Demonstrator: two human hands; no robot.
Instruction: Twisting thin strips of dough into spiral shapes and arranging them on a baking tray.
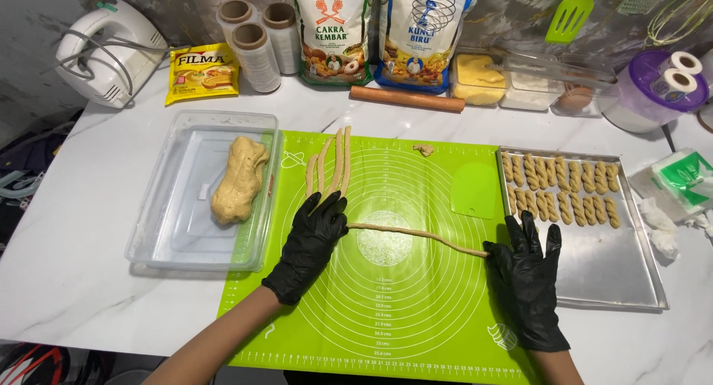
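Observation:
Both my hands wear black gloves. My left hand (313, 240) lies flat, fingers spread, on the left end of a long thin dough rope (416, 234) stretched across the green silicone mat (401, 311). At the rope's right end my right hand (529, 277) presses down, fingers also apart. Three more dough ropes (332, 162) lie side by side at the mat's upper left, just beyond my left fingertips. A lump of dough (238, 181) rests in a clear plastic box (160, 240) to the left.
A metal tray (609, 270) on the right holds several twisted dough pieces (561, 186). A green scraper (473, 190) and a dough scrap (424, 149) lie on the mat. Flour bags, a rolling pin (407, 98), a hand mixer (108, 51), film rolls and containers line the back.

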